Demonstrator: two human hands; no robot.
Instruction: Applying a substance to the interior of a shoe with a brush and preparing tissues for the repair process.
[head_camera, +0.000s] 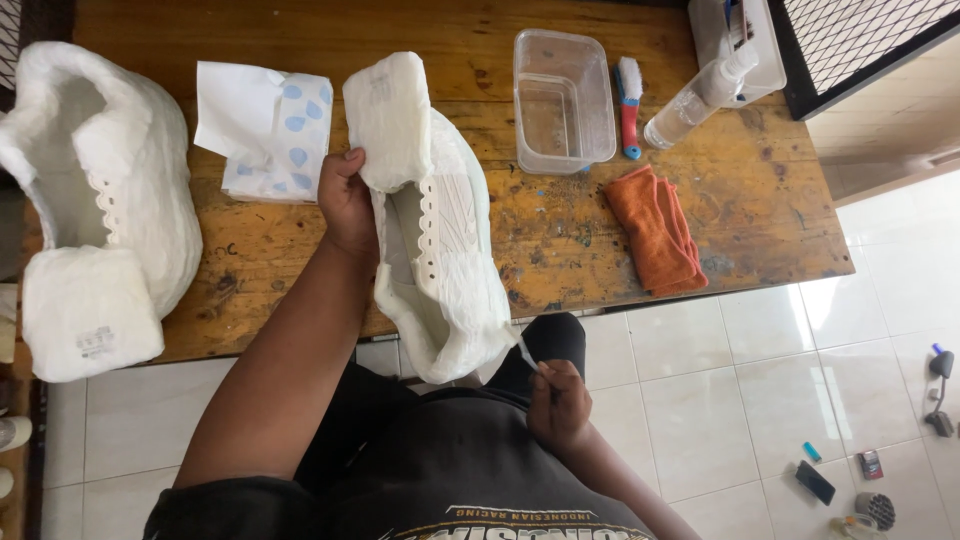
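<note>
My left hand (347, 205) grips a white shoe (440, 250) wrapped in white tissue, holding it by the tongue side with the tongue raised. The shoe's heel end hangs over the front edge of the wooden table (740, 200), close to my lap. My right hand (558, 400) sits below the shoe's heel, pinching a thin strip of the white tissue (524, 352) between its fingers. A second white tissue-covered shoe (100, 200) lies at the table's left end.
A tissue pack with blue drops (268, 130) lies behind my left hand. A clear plastic tub (562, 100), a red-handled brush (629, 105), a spray bottle (700, 95) and an orange cloth (657, 230) occupy the right of the table. Small items lie on the tiled floor (850, 480).
</note>
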